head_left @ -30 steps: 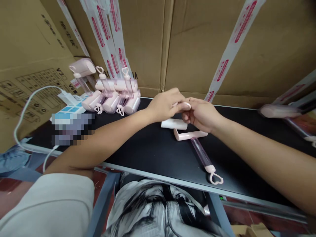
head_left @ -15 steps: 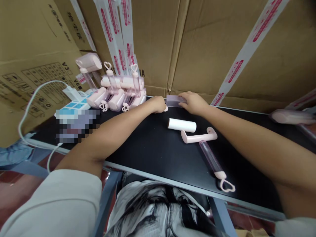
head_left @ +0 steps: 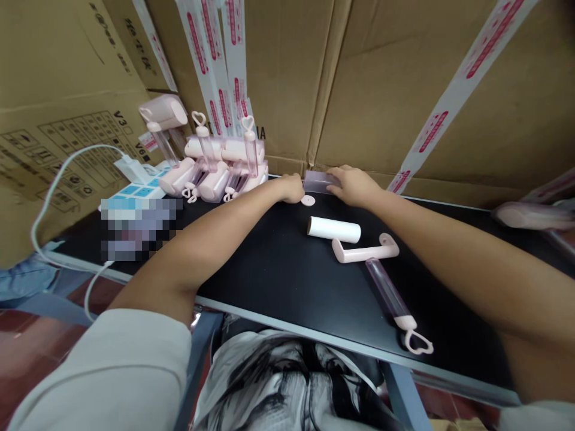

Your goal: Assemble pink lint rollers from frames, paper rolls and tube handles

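My right hand [head_left: 356,187] grips the right end of a translucent pinkish plastic cover [head_left: 316,182] at the back of the table. Curled fingers of my left hand [head_left: 293,188] are by the cover's left end; whatever they may hold is hidden. A small pale pink disc [head_left: 308,201] lies flat just right of that hand. Nearer me rests a white paper roll [head_left: 335,229], beside a lint roller with a pale pink bracket [head_left: 366,253] that holds no roll. Its clear pink handle [head_left: 388,290] ends in a heart-shaped loop [head_left: 418,342].
Several pink lint rollers [head_left: 213,179] stand clustered at the back left. Beside them are a power strip [head_left: 139,194] with a white cable and a blurred-out patch. Cardboard boxes [head_left: 278,84] wall the table's back. Another pink roller [head_left: 532,214] lies at the far right.
The pink disc, mostly covered by my left hand before, now shows fully on the table. Both hands stay by the cover. The whole view has shifted slightly.
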### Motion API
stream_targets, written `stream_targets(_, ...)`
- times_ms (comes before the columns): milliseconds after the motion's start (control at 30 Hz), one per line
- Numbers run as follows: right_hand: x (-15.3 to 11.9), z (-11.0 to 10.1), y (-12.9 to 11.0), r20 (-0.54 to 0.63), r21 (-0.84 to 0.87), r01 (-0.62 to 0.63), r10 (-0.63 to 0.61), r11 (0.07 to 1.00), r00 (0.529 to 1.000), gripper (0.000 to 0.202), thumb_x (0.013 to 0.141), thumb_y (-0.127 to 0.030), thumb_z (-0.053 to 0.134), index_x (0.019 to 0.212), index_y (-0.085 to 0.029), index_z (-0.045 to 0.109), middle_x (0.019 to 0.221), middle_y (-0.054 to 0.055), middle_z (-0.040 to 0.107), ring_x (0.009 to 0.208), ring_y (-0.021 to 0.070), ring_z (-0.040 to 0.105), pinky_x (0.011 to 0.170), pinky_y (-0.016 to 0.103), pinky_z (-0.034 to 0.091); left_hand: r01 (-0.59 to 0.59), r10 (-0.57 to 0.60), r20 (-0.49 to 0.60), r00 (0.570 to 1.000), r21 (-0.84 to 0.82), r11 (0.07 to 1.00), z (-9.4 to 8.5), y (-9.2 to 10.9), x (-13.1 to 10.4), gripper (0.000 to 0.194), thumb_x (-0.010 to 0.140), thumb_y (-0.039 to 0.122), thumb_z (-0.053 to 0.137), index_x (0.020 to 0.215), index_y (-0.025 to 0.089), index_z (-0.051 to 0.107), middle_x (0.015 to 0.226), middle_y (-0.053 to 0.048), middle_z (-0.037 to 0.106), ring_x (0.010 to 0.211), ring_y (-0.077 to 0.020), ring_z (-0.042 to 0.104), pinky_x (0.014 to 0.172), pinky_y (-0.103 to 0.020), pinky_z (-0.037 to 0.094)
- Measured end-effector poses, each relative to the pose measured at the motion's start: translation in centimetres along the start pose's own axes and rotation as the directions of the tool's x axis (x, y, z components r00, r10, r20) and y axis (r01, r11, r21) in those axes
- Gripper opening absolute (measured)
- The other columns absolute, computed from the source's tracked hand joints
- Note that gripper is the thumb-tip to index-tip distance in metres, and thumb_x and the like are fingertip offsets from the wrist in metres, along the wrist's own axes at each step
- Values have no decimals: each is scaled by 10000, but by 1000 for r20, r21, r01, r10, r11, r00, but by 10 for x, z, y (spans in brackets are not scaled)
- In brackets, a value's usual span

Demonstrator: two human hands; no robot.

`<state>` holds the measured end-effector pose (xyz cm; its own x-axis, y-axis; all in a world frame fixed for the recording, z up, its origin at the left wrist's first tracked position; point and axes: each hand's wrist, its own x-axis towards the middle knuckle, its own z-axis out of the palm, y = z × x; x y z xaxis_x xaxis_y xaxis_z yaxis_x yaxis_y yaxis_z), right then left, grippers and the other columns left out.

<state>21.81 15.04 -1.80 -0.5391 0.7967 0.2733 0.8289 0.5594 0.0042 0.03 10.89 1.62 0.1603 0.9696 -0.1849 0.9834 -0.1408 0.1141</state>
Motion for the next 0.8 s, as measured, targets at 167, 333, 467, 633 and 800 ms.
stream_targets(167,-6,-4,1,-18,8,-4,4,1000,1000,519,976,-308,624,1463,-127,642,1393,223,697,1238,385,661,1073,509,510,-71,69,57,996,37,997,-2,5,-13,650,1069,531,420,1566,125,525,1579,-257,552,1228,-321,719,1028,-376,560)
stream_targets(333,-14,-17,-16,-78,59,117,-112,991,991,394,980,-348,624,1304,-155,739,1335,201,731,1238,388,642,1064,512,478,-250,235,121,964,126,960,-10,0,-17,677,873,398,743,1503,184,616,1496,-194,652,1152,-312,738,978,-353,559)
stream_targets(467,-15,-13,-41,49,157,168,-178,973,983,252,915,-443,742,1025,-223,797,993,77,814,896,277,724,778,359,503,-292,283,75,956,180,939,-15,-3,-18,583,772,266,784,1350,210,743,1291,-140,778,1164,-305,733,992,-345,539)
stream_targets(633,-15,-2,-57,65,214,104,-120,971,991,204,927,-391,708,896,-207,791,891,81,803,816,258,717,676,334,451,-226,230,-7,973,160,961,-32,-8,-16,446,758,346,823,1178,195,812,1110,-114,815,1030,-284,749,920,-332,545)
stream_targets(800,-13,-18,-35,-45,272,50,-39,961,998,144,880,-344,741,899,-209,788,873,43,802,787,225,722,718,321,492,-299,312,-291,905,88,950,-41,-2,4,333,880,345,704,1132,165,826,1137,-135,801,1090,-284,723,992,-359,529)
